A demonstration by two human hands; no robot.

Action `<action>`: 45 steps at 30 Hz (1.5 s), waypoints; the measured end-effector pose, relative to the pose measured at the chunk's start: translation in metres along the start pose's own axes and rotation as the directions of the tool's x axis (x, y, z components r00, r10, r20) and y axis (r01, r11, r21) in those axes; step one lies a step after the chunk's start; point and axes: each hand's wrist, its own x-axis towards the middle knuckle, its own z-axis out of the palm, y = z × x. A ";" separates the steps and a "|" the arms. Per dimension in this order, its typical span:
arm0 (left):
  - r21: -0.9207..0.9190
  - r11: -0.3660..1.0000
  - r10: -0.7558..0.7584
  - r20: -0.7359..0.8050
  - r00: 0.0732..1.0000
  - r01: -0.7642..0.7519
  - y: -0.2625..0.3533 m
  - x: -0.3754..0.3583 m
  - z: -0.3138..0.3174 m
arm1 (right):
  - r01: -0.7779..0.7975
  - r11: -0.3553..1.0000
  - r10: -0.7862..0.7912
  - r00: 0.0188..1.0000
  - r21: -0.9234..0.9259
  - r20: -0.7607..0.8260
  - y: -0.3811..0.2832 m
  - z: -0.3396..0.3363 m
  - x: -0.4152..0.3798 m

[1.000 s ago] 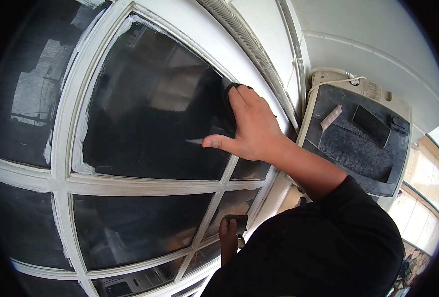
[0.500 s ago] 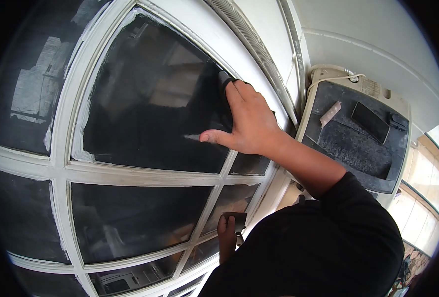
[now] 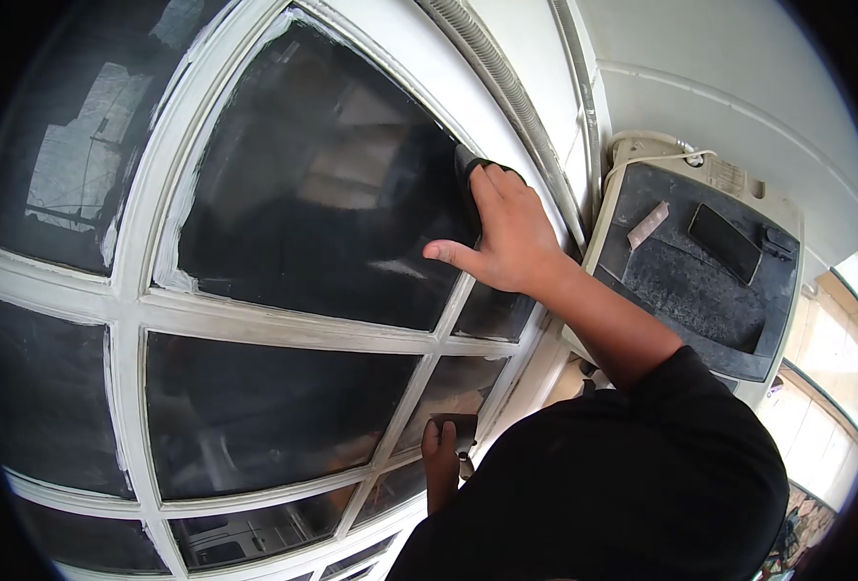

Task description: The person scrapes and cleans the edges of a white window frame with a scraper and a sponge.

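Observation:
My right hand (image 3: 511,228) presses against the right edge of a dark glass pane (image 3: 322,194), its thumb spread out over the glass. Under its fingers is a black, cloth-like piece (image 3: 466,167) with a greyish tip, pushed up to the white window frame (image 3: 284,324). White paint smears line the left edge of this pane. Lower down, beside my black shirt, my left hand (image 3: 439,450) is closed on a scraper (image 3: 460,429) with a flat dark blade. Part of its handle shows below; my torso hides the left forearm.
A washing machine (image 3: 598,281) stands to the right. On its dark lid lie a phone (image 3: 725,242) and a pinkish bar-shaped piece (image 3: 649,225). A grey corrugated hose (image 3: 492,73) and a thinner pipe (image 3: 574,107) run along the wall beside the window.
My right hand has shifted a little to the right in view, its thumb now away from the pale streak on the glass. The whole view has tilted slightly; my left hand stays nearly still.

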 end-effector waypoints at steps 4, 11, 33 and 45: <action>0.031 0.999 -0.023 -0.002 1.000 0.023 0.021 -0.005 0.008 | 0.112 0.992 -0.103 0.985 0.060 -0.139 -0.019 -0.006 0.023; -0.018 1.000 0.009 -0.017 1.000 -0.009 0.007 -0.004 0.003 | 0.081 0.997 -0.081 0.992 -0.003 -0.094 -0.015 -0.016 0.022; -0.035 0.999 0.022 -0.022 1.000 -0.023 0.005 -0.009 0.003 | 0.003 0.995 -0.003 1.000 0.100 0.001 0.004 -0.025 0.016; -0.084 0.995 0.053 -0.079 0.995 -0.060 -0.014 -0.012 -0.011 | 0.186 0.983 -0.177 0.922 -0.008 -0.345 0.027 -0.017 0.029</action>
